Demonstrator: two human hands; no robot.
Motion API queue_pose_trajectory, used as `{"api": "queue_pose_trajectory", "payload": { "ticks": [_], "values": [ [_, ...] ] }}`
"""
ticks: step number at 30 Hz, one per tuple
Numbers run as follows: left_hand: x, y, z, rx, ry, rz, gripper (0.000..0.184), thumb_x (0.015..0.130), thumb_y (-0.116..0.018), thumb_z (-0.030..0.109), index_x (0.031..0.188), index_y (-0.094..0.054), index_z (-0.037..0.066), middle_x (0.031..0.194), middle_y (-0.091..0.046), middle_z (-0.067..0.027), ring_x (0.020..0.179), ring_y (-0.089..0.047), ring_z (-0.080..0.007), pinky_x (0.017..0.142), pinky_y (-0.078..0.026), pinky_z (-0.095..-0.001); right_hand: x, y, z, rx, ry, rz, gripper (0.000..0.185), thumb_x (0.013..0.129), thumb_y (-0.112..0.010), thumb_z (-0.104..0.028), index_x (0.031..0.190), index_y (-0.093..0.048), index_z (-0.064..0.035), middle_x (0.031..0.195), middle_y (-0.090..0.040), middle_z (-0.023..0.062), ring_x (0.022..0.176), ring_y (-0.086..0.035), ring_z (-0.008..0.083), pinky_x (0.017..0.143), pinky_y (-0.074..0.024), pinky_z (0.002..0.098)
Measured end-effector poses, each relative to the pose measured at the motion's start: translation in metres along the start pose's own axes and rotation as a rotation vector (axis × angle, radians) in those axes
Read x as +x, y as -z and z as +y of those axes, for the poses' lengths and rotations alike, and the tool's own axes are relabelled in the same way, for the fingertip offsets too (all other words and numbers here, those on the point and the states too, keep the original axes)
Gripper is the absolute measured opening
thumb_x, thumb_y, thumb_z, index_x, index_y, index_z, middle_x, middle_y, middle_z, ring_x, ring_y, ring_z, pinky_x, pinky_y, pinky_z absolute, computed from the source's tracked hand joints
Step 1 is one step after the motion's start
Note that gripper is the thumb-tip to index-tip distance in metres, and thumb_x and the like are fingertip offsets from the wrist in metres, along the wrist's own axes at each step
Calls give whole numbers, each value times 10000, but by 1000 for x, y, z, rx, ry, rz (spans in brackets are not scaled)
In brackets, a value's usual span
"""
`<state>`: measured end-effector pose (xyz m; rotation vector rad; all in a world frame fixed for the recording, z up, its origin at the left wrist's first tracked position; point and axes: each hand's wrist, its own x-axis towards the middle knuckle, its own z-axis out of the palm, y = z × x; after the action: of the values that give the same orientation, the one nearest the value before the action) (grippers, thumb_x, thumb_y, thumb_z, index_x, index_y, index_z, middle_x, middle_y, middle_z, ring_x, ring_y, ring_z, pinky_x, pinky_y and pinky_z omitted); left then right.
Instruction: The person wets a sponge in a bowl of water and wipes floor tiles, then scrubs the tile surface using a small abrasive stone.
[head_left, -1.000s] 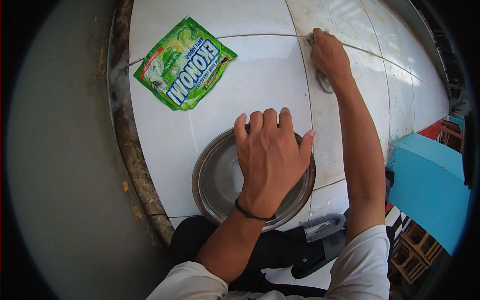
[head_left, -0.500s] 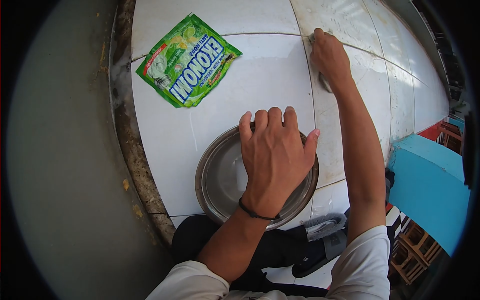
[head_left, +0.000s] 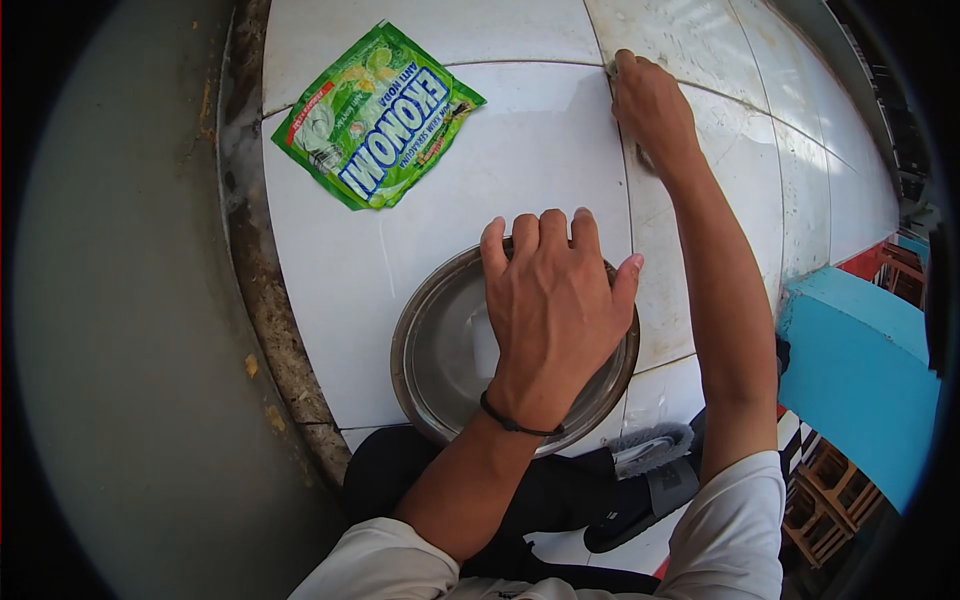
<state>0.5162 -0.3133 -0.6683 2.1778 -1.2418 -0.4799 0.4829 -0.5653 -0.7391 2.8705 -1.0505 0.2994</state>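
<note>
A round metal basin (head_left: 408, 345) with a little water in it stands on the tiles close to my body. My left hand (head_left: 555, 290), a black band at its wrist, lies across the basin, fingers hooked over the far rim and thumb at the right rim. Farther off to the right, my right hand (head_left: 652, 108) is closed and presses down at a tile joint. Under it sits a greyish thing (head_left: 645, 160), mostly hidden, so its kind is unclear. Left of that hand, a green EKONOMI cream soap pouch (head_left: 385, 120) lies flat.
White tiles (head_left: 520, 150) are wet in places. A dirty concrete edge (head_left: 262, 290) and grey wall (head_left: 120, 300) run along the left. A brush with pale bristles (head_left: 650, 448) lies beside my sandalled foot (head_left: 625, 520). A blue ledge (head_left: 860, 340) and wooden furniture (head_left: 825, 500) are at right.
My right hand has slid slightly away and to the left over the tile joint, with the greyish thing under it. My left hand stays on the basin.
</note>
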Motion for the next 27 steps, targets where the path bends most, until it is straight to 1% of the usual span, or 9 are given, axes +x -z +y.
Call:
{"api": "queue_pose_trajectory", "payload": {
  "ticks": [5,8,11,15,18,22,25,27],
  "values": [
    [-1,0,-1,3,-7,17,482,870,-693,414,1132,-667,10,998,-645,-126,995,-581,-290,1044,-326,-510,1,1,-5,-37,-30,-2,68,864,-523,-46,888,-544,14,839,-655,238,799,-672,425,670,-547,490],
    [0,0,2,-2,-5,6,479,868,-696,410,1129,-667,10,997,-644,-126,1000,-580,-290,1044,-325,-511,1,1,-4,-14,2,14,69,868,-523,-48,892,-546,13,840,-655,239,799,-675,421,665,-547,493],
    [0,1,-3,-11,1,8,476,864,-700,407,1127,-667,11,994,-643,-125,1005,-580,-290,1044,-324,-513,2,3,7,-40,-61,-33,63,867,-526,-46,892,-552,5,842,-660,239,793,-677,418,661,-547,494],
    [0,-1,2,-9,-3,12,477,862,-703,405,1126,-667,10,992,-644,-125,996,-579,-287,1041,-327,-509,2,1,-1,-47,29,-5,58,857,-531,-34,897,-554,1,833,-665,236,794,-676,423,667,-548,495],
    [-1,-1,-3,-17,-17,33,478,861,-704,402,1127,-666,7,991,-644,-124,991,-579,-287,1040,-328,-507,1,-4,24,-41,-43,-15,60,860,-526,-43,891,-545,5,817,-652,239,790,-671,427,667,-542,500],
    [-1,0,0,-14,-14,23,476,862,-704,399,1127,-666,5,991,-644,-123,995,-579,-291,1044,-327,-507,-3,0,2,-6,10,23,76,854,-531,-57,889,-543,10,832,-655,249,789,-662,436,676,-532,506],
    [-1,1,-2,-32,-4,12,476,862,-703,401,1126,-666,6,989,-643,-122,992,-579,-291,1050,-325,-509,-3,-3,24,-33,-63,-28,74,856,-527,-53,896,-544,7,833,-654,251,794,-659,435,686,-532,503],
    [-2,2,-2,-21,-12,26,476,863,-702,401,1126,-666,6,988,-643,-124,991,-578,-291,1052,-324,-511,-1,0,19,-21,-64,-23,75,857,-520,-52,899,-548,3,835,-654,253,796,-659,437,685,-532,503]
  ]
}}
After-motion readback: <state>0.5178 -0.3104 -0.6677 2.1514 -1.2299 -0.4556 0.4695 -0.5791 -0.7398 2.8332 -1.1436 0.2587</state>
